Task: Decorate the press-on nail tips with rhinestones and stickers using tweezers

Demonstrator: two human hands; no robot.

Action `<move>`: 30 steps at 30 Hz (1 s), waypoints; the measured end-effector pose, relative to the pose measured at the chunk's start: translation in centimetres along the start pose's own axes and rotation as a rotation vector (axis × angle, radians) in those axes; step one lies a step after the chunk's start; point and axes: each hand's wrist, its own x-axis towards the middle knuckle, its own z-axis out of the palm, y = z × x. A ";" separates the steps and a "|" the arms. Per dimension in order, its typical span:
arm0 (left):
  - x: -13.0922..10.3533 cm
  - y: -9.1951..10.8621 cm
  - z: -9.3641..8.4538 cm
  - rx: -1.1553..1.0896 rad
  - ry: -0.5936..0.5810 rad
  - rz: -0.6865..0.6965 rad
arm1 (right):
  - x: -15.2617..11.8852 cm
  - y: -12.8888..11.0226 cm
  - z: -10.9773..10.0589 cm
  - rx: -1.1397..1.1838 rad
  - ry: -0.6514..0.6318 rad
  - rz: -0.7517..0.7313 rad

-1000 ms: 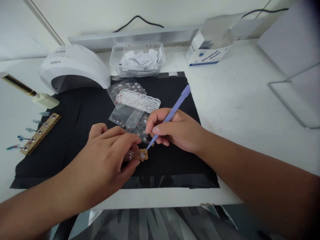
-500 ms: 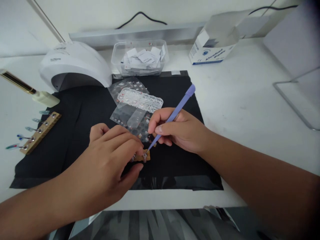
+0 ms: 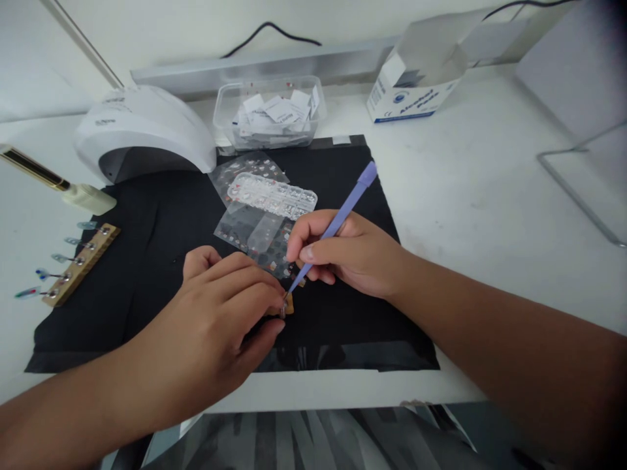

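My right hand [image 3: 343,254] holds a slim purple pen-like tool [image 3: 345,212] in a pencil grip. The tool's fine tip points down at a small shiny piece [image 3: 283,309] on a wooden nail-tip stand [image 3: 290,304]. Curled over that stand is my left hand [image 3: 230,307], thumb and fingertips closed around its end. Most of the stand lies hidden under the left fingers. Just beyond the hands, clear sticker sheets [image 3: 230,228] lie under a clear compartment case [image 3: 272,194] of tiny glittering bits.
A black mat [image 3: 337,326] covers part of the white table. At left are another wooden stand [image 3: 85,264] with several nail tips, a polish bottle [image 3: 91,197] and a white nail lamp [image 3: 147,124]. Behind stand a clear tub [image 3: 269,134] of packets and an alcohol pads box [image 3: 411,98].
My left fingers have moved slightly to the right and cover more of the stand. The purple tool's tip stays at the small shiny piece. The whole view has shifted slightly.
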 end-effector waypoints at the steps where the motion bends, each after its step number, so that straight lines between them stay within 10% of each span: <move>1: 0.0 0.0 0.0 -0.002 0.002 0.007 | 0.0 0.0 0.0 -0.002 0.001 -0.001; 30: 0.1 0.0 0.4 -0.001 0.019 0.000 | -0.3 -0.2 -0.3 -0.004 0.057 -0.025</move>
